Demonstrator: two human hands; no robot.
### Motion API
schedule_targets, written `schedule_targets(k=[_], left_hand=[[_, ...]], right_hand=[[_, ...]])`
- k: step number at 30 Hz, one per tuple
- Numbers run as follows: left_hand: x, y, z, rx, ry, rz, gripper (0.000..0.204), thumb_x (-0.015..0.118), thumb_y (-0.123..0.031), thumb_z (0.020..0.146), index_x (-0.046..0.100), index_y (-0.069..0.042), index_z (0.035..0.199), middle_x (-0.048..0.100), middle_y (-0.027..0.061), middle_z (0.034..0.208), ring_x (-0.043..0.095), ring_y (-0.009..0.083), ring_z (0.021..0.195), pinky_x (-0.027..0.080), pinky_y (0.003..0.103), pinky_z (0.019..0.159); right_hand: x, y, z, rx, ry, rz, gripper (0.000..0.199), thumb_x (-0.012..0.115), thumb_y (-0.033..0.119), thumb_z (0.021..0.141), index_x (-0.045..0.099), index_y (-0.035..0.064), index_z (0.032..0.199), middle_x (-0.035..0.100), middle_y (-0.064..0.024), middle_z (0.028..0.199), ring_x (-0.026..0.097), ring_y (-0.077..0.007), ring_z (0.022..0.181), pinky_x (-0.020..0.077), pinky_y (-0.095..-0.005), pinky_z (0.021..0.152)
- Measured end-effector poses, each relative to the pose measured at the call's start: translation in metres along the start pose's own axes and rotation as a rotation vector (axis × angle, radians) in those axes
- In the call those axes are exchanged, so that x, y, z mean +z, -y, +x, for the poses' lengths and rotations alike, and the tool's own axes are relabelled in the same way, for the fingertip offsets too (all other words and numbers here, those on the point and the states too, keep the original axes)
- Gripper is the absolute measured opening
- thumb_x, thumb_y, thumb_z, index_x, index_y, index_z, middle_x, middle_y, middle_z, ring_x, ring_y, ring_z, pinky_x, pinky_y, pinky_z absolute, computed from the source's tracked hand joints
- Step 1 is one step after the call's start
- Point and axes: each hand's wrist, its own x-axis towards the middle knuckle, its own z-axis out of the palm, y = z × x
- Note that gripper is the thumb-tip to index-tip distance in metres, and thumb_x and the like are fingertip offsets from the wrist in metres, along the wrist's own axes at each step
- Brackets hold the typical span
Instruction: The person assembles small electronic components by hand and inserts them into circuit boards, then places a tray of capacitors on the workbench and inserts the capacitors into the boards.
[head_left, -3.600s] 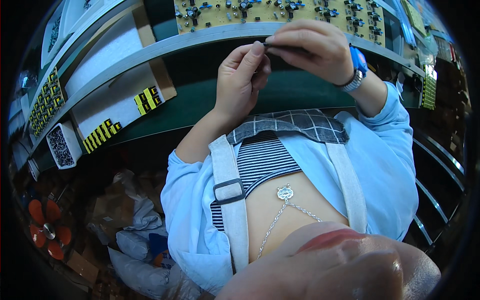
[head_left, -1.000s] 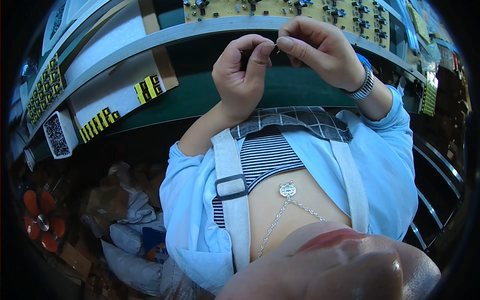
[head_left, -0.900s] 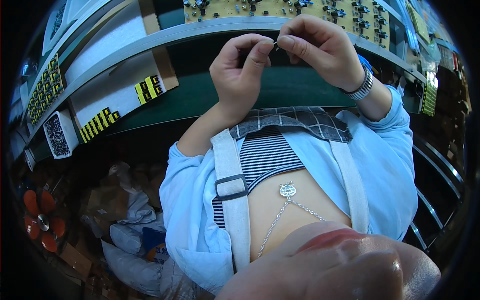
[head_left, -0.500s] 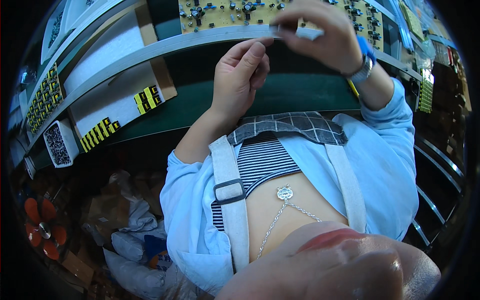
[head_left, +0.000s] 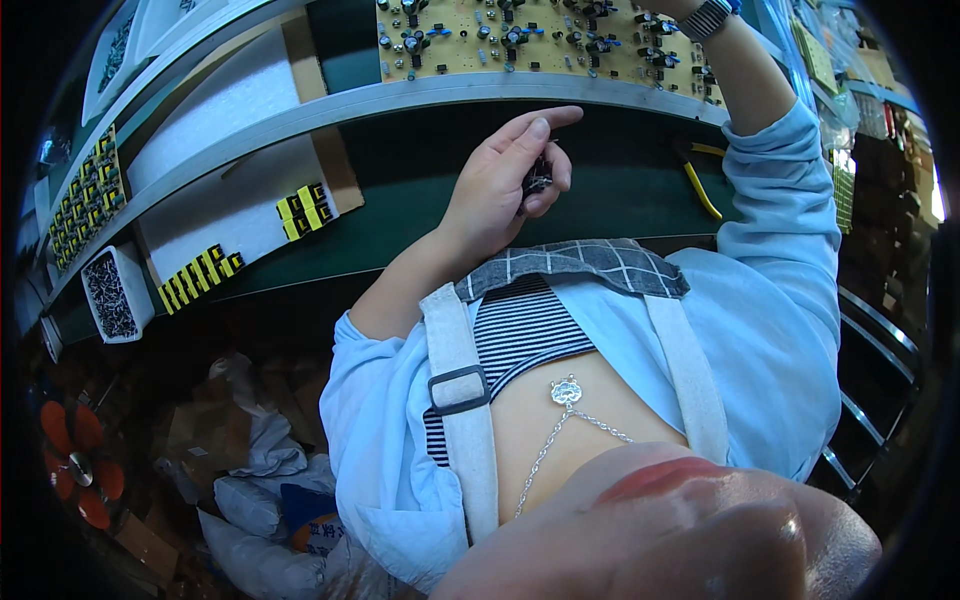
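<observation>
One hand is doing the holding here: the left hand sits over the dark green worktop, a bunch of small dark parts tucked against the palm with the lower fingers curled around them, index finger stretched out to the right. So the parts sit inside the curl, touching the fingers, near the middle of the scene. The right hand runs out of the top edge, only the wrist with a watch shows, so can't tell what those fingers are doing. It's up at the far circuit board full of components. Yellow pliers lie on the worktop to the right, yellow blocks on white foam to the left.
</observation>
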Motion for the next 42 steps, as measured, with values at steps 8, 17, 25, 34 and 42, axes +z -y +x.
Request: schedule_targets(k=[8, 17, 25, 34, 42], left_hand=[[-0.004, 0.002, -0.001, 0.03, -0.003, 0.001, 0.039, 0.032, -0.028, 0.101, 0.045, 0.001, 0.124, 0.052, 0.0024, 0.059, 0.039, 0.006, 0.047, 0.029, 0.018, 0.041], [0.004, 0.0, 0.001, 0.049, -0.039, 0.027, 0.041, 0.028, -0.027, 0.101, 0.04, 0.003, 0.127, 0.046, 0.0018, 0.054, 0.032, 0.0071, 0.044, 0.026, 0.019, 0.04], [0.004, 0.007, 0.001, 0.186, 0.006, 0.175, 0.046, 0.033, -0.035, 0.1, 0.041, -0.002, 0.13, 0.053, 0.0021, 0.059, 0.044, 0.0061, 0.049, 0.03, 0.018, 0.041], [0.023, 0.019, 0.01, 0.212, -0.029, 0.242, 0.048, 0.034, -0.038, 0.099, 0.041, -0.003, 0.131, 0.058, 0.004, 0.071, 0.051, 0.0064, 0.056, 0.033, 0.018, 0.043], [0.021, 0.033, 0.022, 0.195, -0.082, 0.118, 0.039, 0.036, -0.032, 0.1, 0.044, -0.002, 0.124, 0.056, 0.0044, 0.068, 0.046, 0.007, 0.053, 0.032, 0.018, 0.043]], right_hand=[[-0.001, 0.011, 0.002, -0.102, -0.003, -0.183, 0.016, 0.067, 0.019, 0.076, 0.067, 0.0044, 0.082, 0.06, -0.0096, 0.068, 0.059, -0.0253, 0.064, 0.0472, -0.0331, 0.059], [-0.013, 0.024, -0.026, -0.247, -0.217, -0.25, 0.011, 0.066, 0.015, 0.077, 0.067, 0.0067, 0.084, 0.061, -0.009, 0.081, 0.059, -0.028, 0.075, 0.0465, -0.0366, 0.066], [0.034, 0.013, -0.074, -0.059, -0.008, 0.022, 0.018, 0.065, 0.015, 0.085, 0.067, 0.0033, 0.099, 0.066, -0.0125, 0.088, 0.065, -0.0223, 0.069, 0.0519, -0.0246, 0.063], [0.046, 0.077, -0.14, 0.278, 0.142, 1.128, 0.018, 0.064, 0.009, 0.086, 0.063, -0.0011, 0.101, 0.064, -0.0081, 0.085, 0.063, -0.0152, 0.078, 0.0508, -0.0236, 0.071], [0.056, 0.071, -0.151, 0.241, -0.055, 1.098, 0.021, 0.061, 0.012, 0.088, 0.062, -0.0011, 0.105, 0.065, -0.0065, 0.089, 0.063, -0.0124, 0.084, 0.0519, -0.0236, 0.074]])
